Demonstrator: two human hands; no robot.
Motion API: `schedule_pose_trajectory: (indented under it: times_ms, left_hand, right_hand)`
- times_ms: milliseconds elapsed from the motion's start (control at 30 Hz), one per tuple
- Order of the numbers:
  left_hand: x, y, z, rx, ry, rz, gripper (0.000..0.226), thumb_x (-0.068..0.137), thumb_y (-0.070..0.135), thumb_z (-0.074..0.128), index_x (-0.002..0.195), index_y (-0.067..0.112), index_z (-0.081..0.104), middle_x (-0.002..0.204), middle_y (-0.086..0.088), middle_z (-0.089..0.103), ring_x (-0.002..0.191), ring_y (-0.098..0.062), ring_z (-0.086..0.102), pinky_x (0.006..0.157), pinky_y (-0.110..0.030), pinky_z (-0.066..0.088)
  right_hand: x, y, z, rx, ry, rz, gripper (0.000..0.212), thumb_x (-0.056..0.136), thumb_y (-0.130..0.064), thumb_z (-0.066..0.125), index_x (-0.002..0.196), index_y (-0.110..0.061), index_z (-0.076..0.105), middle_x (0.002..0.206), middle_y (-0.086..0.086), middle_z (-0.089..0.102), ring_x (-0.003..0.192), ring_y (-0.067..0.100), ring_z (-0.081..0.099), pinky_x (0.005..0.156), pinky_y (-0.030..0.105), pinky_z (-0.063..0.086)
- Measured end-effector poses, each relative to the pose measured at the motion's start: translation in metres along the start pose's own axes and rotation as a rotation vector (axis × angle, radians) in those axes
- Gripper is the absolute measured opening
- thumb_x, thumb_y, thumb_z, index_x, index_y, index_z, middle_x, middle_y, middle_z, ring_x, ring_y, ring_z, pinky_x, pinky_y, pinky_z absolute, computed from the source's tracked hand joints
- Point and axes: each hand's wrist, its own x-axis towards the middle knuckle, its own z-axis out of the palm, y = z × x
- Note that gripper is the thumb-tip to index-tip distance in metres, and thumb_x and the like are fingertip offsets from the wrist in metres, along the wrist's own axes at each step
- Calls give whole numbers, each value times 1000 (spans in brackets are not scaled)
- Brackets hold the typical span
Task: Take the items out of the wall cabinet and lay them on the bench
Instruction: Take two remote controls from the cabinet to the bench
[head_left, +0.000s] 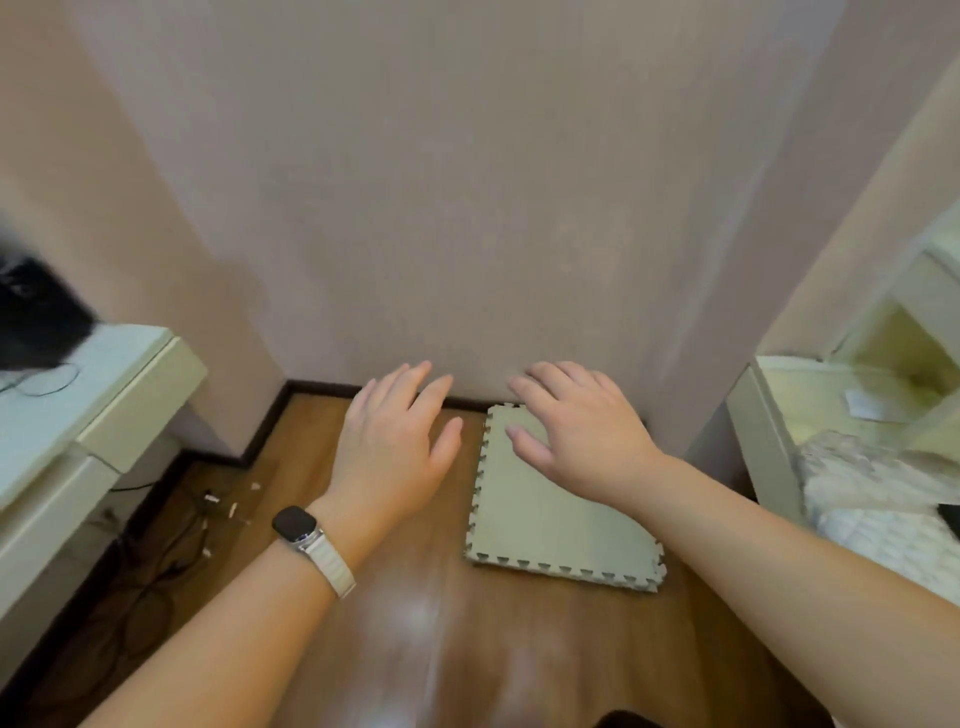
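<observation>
My left hand (395, 447) is stretched forward over the wooden floor with its fingers apart and nothing in it; a dark watch on a white strap sits on its wrist. My right hand (576, 431) is also open and empty, held above a grey foam puzzle mat (540, 525) that lies flat on the floor by the wall. No wall cabinet or bench shows clearly in this view.
A pale wall (467, 208) fills the view ahead. A white desk with drawers (93, 410) stands at the left, with a black object and cable on top. Cables (171, 545) lie on the floor beneath it. White furniture with bedding (872, 488) is at the right.
</observation>
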Motion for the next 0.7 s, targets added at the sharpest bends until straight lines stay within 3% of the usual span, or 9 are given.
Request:
schedule_pose_trajectory:
  times_ms: [333,700]
  left_hand:
    - [11,-95,-14,60,38,-294,47,94,44,49,136,22,52,145,-4,49,135,-23,42,112,-46,30]
    - [101,-188,-29,261,1,-488,47,93,44,51,136,24,51,144,-5,49,134,-24,41,111,-46,29]
  right_hand:
    - [127,-54,37,83,2,-228,54,90,-50,43,128,-17,59,126,6,62,116,29,54,88,39,45]
    - [309,-65,82,241,13,-394,55,89,-51,41,128,-16,60,126,6,62,115,30,54,87,43,47]
